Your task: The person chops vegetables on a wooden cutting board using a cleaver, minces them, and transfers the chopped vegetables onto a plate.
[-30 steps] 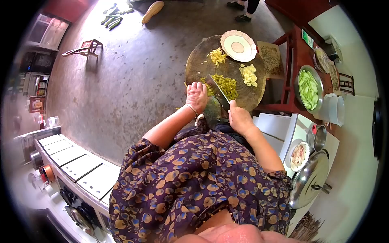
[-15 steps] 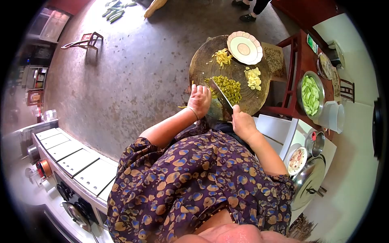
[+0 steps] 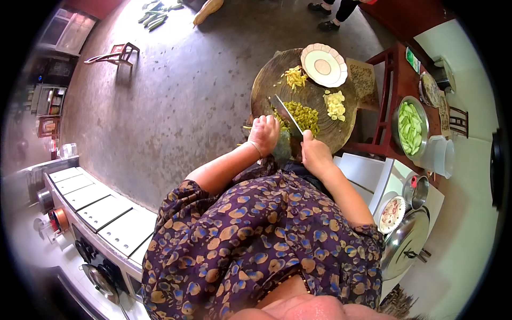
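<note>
My right hand (image 3: 316,154) is closed round the handle of a kitchen knife (image 3: 288,114), its blade tilted over the chopping block. Curled fingers of my left hand (image 3: 264,134) press down on green vegetable stalks (image 3: 247,128), whose thin ends poke out on the left; the rest is hidden under the palm. Just right of the blade lies a heap of chopped green vegetable (image 3: 304,116). Beyond it on the round wooden chopping block (image 3: 261,85) are yellow strips (image 3: 295,78) and pale slices (image 3: 335,105). A white plate with a pink rim (image 3: 324,65) rests at the block's far edge.
At right, a red wooden table (image 3: 392,69) bears a metal bowl of green slices (image 3: 409,127) and a plastic container (image 3: 442,154). A white counter (image 3: 368,165) holds a pot lid (image 3: 404,245). On the floor stand a small chair (image 3: 120,53) and another person's feet (image 3: 328,25).
The knife has lifted and turned so its blade shows edge-on, nearer my left hand. My left hand stays about where it was over the stalks.
</note>
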The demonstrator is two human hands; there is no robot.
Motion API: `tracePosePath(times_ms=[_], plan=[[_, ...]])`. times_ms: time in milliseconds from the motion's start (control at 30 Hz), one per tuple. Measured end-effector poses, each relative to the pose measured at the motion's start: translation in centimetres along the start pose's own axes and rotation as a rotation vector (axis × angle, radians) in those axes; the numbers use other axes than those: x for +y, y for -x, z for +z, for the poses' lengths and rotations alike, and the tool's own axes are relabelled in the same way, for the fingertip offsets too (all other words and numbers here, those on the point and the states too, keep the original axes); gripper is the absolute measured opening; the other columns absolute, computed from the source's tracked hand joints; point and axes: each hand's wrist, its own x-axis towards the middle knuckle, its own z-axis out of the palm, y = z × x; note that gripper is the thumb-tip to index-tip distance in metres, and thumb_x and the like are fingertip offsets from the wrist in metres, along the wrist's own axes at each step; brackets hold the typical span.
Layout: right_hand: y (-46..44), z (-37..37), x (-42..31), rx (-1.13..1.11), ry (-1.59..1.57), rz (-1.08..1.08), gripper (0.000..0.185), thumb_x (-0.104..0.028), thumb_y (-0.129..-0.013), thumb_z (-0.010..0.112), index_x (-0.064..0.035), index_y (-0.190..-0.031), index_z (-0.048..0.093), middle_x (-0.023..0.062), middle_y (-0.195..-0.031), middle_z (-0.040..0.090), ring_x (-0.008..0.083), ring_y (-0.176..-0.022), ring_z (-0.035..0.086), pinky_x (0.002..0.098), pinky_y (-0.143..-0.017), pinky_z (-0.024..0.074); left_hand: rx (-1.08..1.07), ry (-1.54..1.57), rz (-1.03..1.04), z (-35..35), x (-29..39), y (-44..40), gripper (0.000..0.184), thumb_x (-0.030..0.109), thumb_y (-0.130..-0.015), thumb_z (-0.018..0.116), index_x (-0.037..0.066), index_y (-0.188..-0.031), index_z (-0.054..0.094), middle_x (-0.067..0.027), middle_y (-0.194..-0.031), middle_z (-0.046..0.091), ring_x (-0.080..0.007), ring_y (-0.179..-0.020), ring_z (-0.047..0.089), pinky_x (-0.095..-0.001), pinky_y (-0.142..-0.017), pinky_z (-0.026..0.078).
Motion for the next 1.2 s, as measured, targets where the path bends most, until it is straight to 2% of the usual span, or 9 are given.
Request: tracePosePath(times_ms=[233, 400, 600, 700, 767, 867, 967, 1100, 1200], plan=[[2.6, -1.2, 0.3, -0.081, 0.039, -0.02, 0.023, 0.001, -0.08, 0.051, 0.002, -0.099, 0.039, 0.0247, -0.075, 0.064, 0.0424, -0.073, 0.064, 0.0503, -0.065, 0.051, -0.003, 0.016, -0.026, 0.8, 0.1, 0.0, 0.024, 0.019, -0.076, 0.054, 0.003, -0.093, 0.057, -0.0135, -0.091, 0.053, -0.0278, -0.085, 0.053, -0.0396, -0.071, 0.043], [-0.2, 0.7, -0.9, -0.075, 0.032, 0.003, 0.024, 0.001, -0.08, 0.051, 0.0016, -0.1, 0.039, 0.0246, -0.076, 0.064, 0.042, -0.075, 0.065, 0.0497, -0.065, 0.0515, -0.02, 0.022, -0.041, 0.5, 0.2, 0.0, 0.024, 0.018, -0.075, 0.054, 0.004, -0.094, 0.057, -0.0133, -0.093, 0.053, -0.028, -0.087, 0.053, -0.0393, -0.073, 0.043], [-1.0, 1.5, 0.6, -0.011, -0.018, 0.011, 0.022, -0.001, -0.082, 0.05, 0.0026, -0.102, 0.039, 0.0243, -0.072, 0.063, 0.0429, -0.072, 0.064, 0.0513, -0.064, 0.0507, 0.111, 0.151, -0.022, 0.6, -0.1, 0.7, 0.039, 0.028, -0.082, 0.059, -0.002, -0.107, 0.056, -0.0143, -0.095, 0.052, -0.0293, -0.091, 0.052, -0.0398, -0.077, 0.043], [0.2, 1.0, 0.6, -0.005, -0.015, 0.013, 0.022, -0.001, -0.082, 0.049, 0.0031, -0.102, 0.039, 0.0247, -0.072, 0.063, 0.0432, -0.071, 0.063, 0.0523, -0.064, 0.0503, 0.073, 0.121, -0.059, -0.2, 0.1, 0.7, 0.05, 0.034, -0.084, 0.06, -0.006, -0.113, 0.054, -0.0159, -0.097, 0.052, -0.0303, -0.092, 0.051, -0.04, -0.079, 0.043], [1.4, 0.1, 0.2, -0.006, -0.012, 0.009, 0.022, -0.001, -0.082, 0.049, 0.0031, -0.102, 0.039, 0.0247, -0.072, 0.063, 0.0431, -0.071, 0.063, 0.0523, -0.064, 0.0501, -0.015, 0.126, -0.072, -0.2, 0.2, 0.6, 0.044, 0.029, -0.084, 0.058, -0.006, -0.111, 0.054, -0.0176, -0.097, 0.052, -0.031, -0.092, 0.051, -0.0405, -0.079, 0.043], [2.6, -0.6, 0.2, -0.036, 0.005, -0.005, 0.023, 0.0, -0.082, 0.049, 0.0031, -0.102, 0.039, 0.0249, -0.072, 0.063, 0.0431, -0.072, 0.064, 0.0521, -0.064, 0.05, 0.052, 0.106, -0.062, 1.0, 0.1, 0.7, 0.036, 0.024, -0.083, 0.055, -0.005, -0.106, 0.055, -0.018, -0.097, 0.052, -0.0319, -0.092, 0.051, -0.0417, -0.078, 0.042], [2.8, -0.9, 0.0, -0.08, 0.019, -0.021, 0.023, 0.001, -0.081, 0.049, 0.0029, -0.101, 0.039, 0.0253, -0.073, 0.063, 0.043, -0.073, 0.064, 0.0515, -0.065, 0.0503, 0.083, 0.093, -0.059, 1.6, 0.0, 0.7, 0.036, 0.025, -0.083, 0.056, -0.004, -0.105, 0.055, -0.0175, -0.097, 0.052, -0.0318, -0.091, 0.051, -0.0422, -0.076, 0.042], [2.3, -0.8, -0.9, -0.15, 0.026, -0.004, 0.024, 0.002, -0.08, 0.05, 0.0025, -0.101, 0.039, 0.026, -0.076, 0.064, 0.0431, -0.076, 0.064, 0.0508, -0.066, 0.0511, -0.006, 0.027, -0.045, 1.2, 0.2, 0.7, 0.037, 0.025, -0.082, 0.057, -0.003, -0.106, 0.056, -0.0165, -0.096, 0.052, -0.0309, -0.089, 0.051, -0.0417, -0.074, 0.042], [-0.3, 1.2, -1.5, -0.042, -0.015, -0.003, 0.024, 0.001, -0.08, 0.051, 0.0019, -0.101, 0.039, 0.026, -0.077, 0.064, 0.0432, -0.077, 0.065, 0.0504, -0.067, 0.0513, -0.037, 0.02, -0.052, 1.0, 0.4, 0.5, 0.035, 0.024, -0.081, 0.056, -0.002, -0.106, 0.056, -0.0159, -0.096, 0.051, -0.0302, -0.088, 0.05, -0.0412, -0.073, 0.042]])
